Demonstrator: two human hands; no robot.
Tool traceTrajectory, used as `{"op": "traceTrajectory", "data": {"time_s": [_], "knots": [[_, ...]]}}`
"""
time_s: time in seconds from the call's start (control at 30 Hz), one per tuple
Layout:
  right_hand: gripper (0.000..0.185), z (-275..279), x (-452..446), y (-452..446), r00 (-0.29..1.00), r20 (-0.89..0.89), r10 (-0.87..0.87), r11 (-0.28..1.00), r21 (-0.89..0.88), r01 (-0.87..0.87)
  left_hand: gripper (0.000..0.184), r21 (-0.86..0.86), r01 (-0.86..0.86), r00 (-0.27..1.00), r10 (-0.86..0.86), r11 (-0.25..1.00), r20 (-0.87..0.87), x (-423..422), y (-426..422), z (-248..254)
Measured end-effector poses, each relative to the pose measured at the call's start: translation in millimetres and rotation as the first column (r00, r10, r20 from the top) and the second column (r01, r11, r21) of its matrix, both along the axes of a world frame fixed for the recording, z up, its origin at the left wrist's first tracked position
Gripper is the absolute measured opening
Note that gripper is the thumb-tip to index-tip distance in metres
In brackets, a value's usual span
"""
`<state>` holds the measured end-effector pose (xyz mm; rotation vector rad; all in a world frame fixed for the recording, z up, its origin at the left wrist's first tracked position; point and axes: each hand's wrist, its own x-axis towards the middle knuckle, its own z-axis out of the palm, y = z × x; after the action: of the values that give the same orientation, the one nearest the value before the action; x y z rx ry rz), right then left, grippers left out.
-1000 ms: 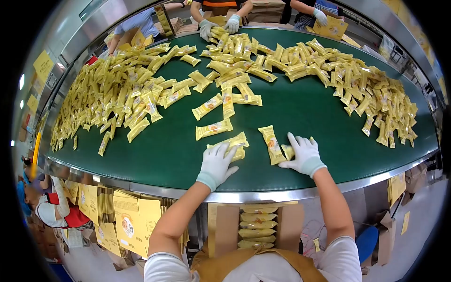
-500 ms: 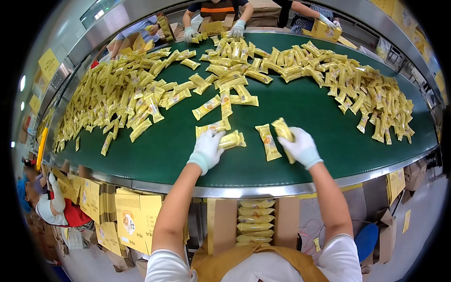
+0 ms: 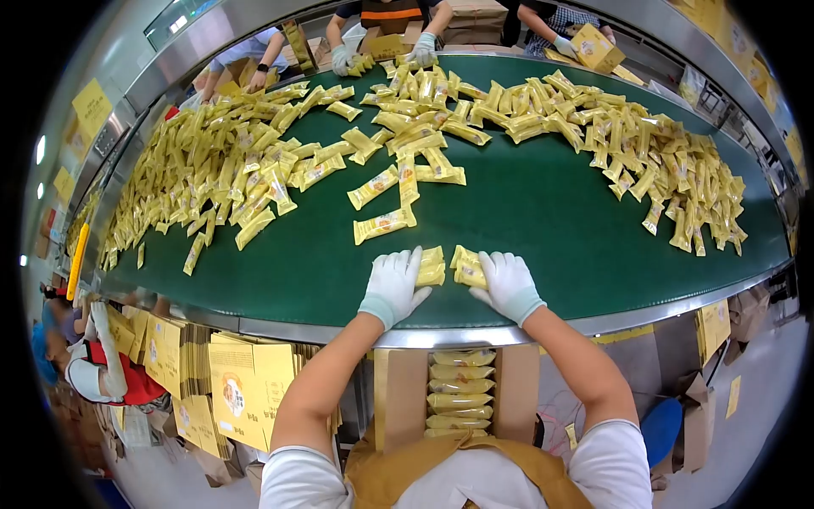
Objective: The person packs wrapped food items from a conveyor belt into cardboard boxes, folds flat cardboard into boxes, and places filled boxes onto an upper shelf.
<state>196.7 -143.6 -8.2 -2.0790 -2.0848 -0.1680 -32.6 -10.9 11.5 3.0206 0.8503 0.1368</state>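
Observation:
My left hand (image 3: 394,284), in a white glove, is closed around yellow snack packets (image 3: 432,266) near the front edge of the green conveyor belt (image 3: 543,220). Facing it, my gloved right hand (image 3: 506,285) grips more yellow snack packets (image 3: 468,266). A small gap separates the two bundles, and my palms hide part of each. One loose snack packet (image 3: 385,226) lies just beyond my left hand. Below the belt edge, close to my body, an open cardboard box (image 3: 405,399) holds a row of packets (image 3: 461,386).
Heaps of packets cover the belt at left (image 3: 203,161) and right (image 3: 670,161). A metal rim (image 3: 441,339) runs along its front. Flattened yellow cartons (image 3: 242,386) stand at lower left. Across the belt, co-workers' gloved hands (image 3: 422,51) handle packets and a yellow carton (image 3: 597,48).
My right hand has moved left and my left hand slightly right and down, bringing the packets nearer each other. The separate packet between them is now in my right hand's bundle.

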Motion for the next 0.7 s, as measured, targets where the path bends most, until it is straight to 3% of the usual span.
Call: {"op": "traceTrajectory", "data": {"time_s": [0.07, 0.1, 0.13, 0.2, 0.23, 0.27, 0.33, 0.4, 0.43, 0.47, 0.5, 0.53, 0.6, 0.67, 0.7], "knots": [[0.06, 21, -10, -11, 0.998, 0.012, 0.068, 0.992, 0.109, -0.069, 0.08, 0.045, 0.025, 1.0, -0.024, 0.999, -0.014, -5, -2, -8], [0.074, 21, -7, -14, 0.995, -0.023, 0.095, 0.995, 0.012, -0.095, 0.081, 0.051, 0.032, 0.999, -0.031, 0.998, -0.032, -7, -1, -11], [0.074, 20, -3, -14, 0.995, -0.055, 0.077, 0.995, -0.058, -0.081, 0.081, 0.059, 0.038, 0.998, -0.035, 0.998, -0.046, -8, 0, -10], [0.074, 21, 6, -12, 0.993, -0.111, 0.043, 0.979, -0.192, -0.064, 0.081, -0.107, -0.018, 0.999, 0.014, 0.994, -0.046, -17, 4, -5], [0.075, 34, 10, -14, 0.962, -0.266, -0.063, 0.964, -0.264, -0.01, 0.081, -0.188, -0.05, 0.998, 0.041, 0.981, -0.05, -23, 7, -1], [0.069, 49, 9, -24, 0.952, -0.286, -0.105, 0.986, -0.152, 0.063, 0.081, -0.294, -0.104, 0.993, 0.116, 0.95, 0.024, -33, 7, 3], [0.065, 73, 4, -52, 0.77, -0.631, -0.09, 0.976, 0.097, 0.194, 0.082, -0.496, -0.17, 0.948, 0.279, 0.852, 0.154, -55, 4, 14], [0.065, 119, -11, -85, 0.714, -0.7, -0.033, 0.991, 0.072, 0.116, 0.083, -0.506, -0.076, 0.901, 0.277, 0.859, 0.335, -72, -12, 35], [0.064, 126, -18, -97, 0.756, -0.644, 0.12, 0.988, 0.154, -0.025, 0.083, -0.481, -0.017, 0.879, 0.242, 0.876, 0.41, -79, -24, 50], [0.066, 146, -31, -107, 0.847, -0.495, 0.193, 0.981, 0.085, -0.174, 0.083, -0.451, 0.044, 0.85, 0.203, 0.891, 0.485, -82, -38, 65], [0.061, 155, -46, -113, 0.852, -0.464, 0.243, 0.953, -0.049, -0.299, 0.084, -0.481, 0.138, 0.817, 0.175, 0.866, 0.55, -82, -53, 80], [0.054, 150, -62, -116, 0.831, -0.489, 0.266, 0.895, -0.195, -0.402, 0.085, -0.483, 0.208, 0.802, 0.134, 0.85, 0.582, -81, -67, 89], [0.043, 130, -94, -131, 0.797, -0.46, 0.391, 0.801, -0.257, -0.541, 0.086, -0.562, 0.267, 0.827, 0.113, 0.783, 0.551, -77, -96, 106], [0.047, 92, -121, -144, 0.78, -0.422, 0.462, 0.666, -0.416, -0.619, 0.087, -0.542, 0.364, 0.83, 0.001, 0.757, 0.558, -70, -117, 97], [0.04, 64, -131, -158, 0.722, -0.505, 0.474, 0.66, -0.338, -0.67, 0.086, -0.511, 0.415, 0.824, -0.074, 0.752, 0.561, -67, -127, 90]]}}
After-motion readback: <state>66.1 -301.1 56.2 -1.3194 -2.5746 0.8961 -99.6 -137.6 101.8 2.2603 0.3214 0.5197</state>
